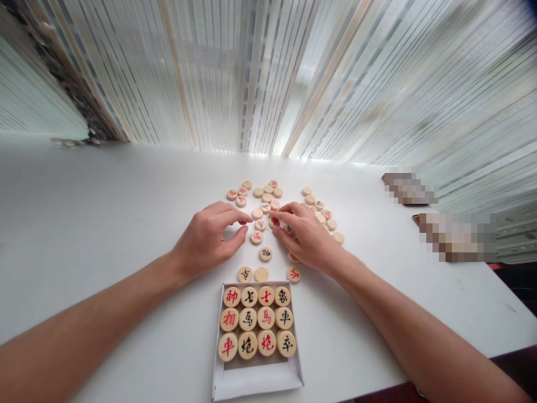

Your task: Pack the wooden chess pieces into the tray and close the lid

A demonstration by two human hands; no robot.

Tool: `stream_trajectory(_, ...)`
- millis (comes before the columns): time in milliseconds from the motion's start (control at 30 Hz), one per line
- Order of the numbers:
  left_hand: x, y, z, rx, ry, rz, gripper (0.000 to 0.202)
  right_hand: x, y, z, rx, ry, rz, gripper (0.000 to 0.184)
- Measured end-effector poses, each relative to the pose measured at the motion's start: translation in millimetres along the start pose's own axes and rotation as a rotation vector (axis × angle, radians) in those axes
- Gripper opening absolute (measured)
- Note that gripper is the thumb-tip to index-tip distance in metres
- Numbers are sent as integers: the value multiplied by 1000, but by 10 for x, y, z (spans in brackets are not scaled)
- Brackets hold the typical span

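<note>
Chinese chess pieces, round and wooden with red or black characters, lie loosely on the white table. My left hand (212,235) hovers at the left of the loose group. Its thumb and fingers are curved and apart, with nothing between them, close to a black-marked piece (260,225). My right hand (308,232) reaches in from the other side. Its thumb and forefinger are at the edges of a red-marked Chinese chess piece (273,221), which they partly cover. Nearer to me stands an open white box (255,380) with rows of pieces, characters up; its near end shows bare floor.
More loose pieces (331,224) are scattered right of my right hand, some plain side up. A single black-marked piece (265,254) lies between the hands and the box. String curtains (235,73) hang behind the table (104,212). Two blurred-out items (455,238) are at the right edge.
</note>
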State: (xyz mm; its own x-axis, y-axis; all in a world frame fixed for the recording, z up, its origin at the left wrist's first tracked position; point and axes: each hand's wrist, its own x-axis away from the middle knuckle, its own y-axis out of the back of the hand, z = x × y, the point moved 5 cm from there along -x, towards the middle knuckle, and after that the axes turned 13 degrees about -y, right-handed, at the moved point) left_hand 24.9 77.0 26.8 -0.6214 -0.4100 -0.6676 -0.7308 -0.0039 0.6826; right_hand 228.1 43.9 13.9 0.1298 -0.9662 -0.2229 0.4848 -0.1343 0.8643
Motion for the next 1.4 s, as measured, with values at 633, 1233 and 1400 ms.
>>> stream_trajectory(633, -3, 57, -80, 133, -57, -49, 14, 204, 78, -59, -1021, -532, 152, 31)
stream_trajectory(1233, -45, 32, -87, 326, -10, 46, 11, 407, 280, 219, -593, -344, 441, 15)
stream_trajectory(1400, -41, 36, -27, 329, 14, 36, 11, 434, 338, 323, -271, -112, 435, 13)
